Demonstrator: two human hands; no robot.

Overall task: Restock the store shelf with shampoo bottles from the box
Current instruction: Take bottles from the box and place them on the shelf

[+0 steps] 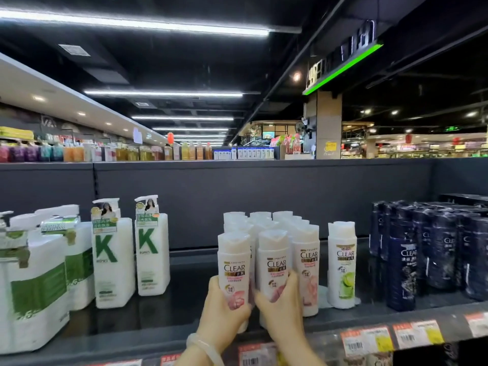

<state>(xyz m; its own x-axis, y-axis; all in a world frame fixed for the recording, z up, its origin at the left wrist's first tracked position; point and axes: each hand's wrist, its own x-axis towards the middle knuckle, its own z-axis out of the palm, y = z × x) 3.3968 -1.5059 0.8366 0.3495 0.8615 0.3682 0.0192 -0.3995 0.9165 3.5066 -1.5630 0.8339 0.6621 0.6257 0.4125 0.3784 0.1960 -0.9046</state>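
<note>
Two white Clear shampoo bottles with pink labels stand at the front of the dark shelf [184,262]. My left hand [220,310] grips the left bottle [233,262] around its lower half. My right hand [281,305] grips the bottle beside it [273,260] the same way. Both bottles are upright at the front of a block of several matching pink-label bottles [305,260]. A pale bangle sits on my left wrist. The box is out of view.
A single lime-label Clear bottle [342,265] stands to the right, then several dark blue Clear bottles [433,249]. Large white pump bottles with a green K [151,247] fill the left. Price tags [365,342] line the shelf's front edge. A gap lies between K bottles and pink bottles.
</note>
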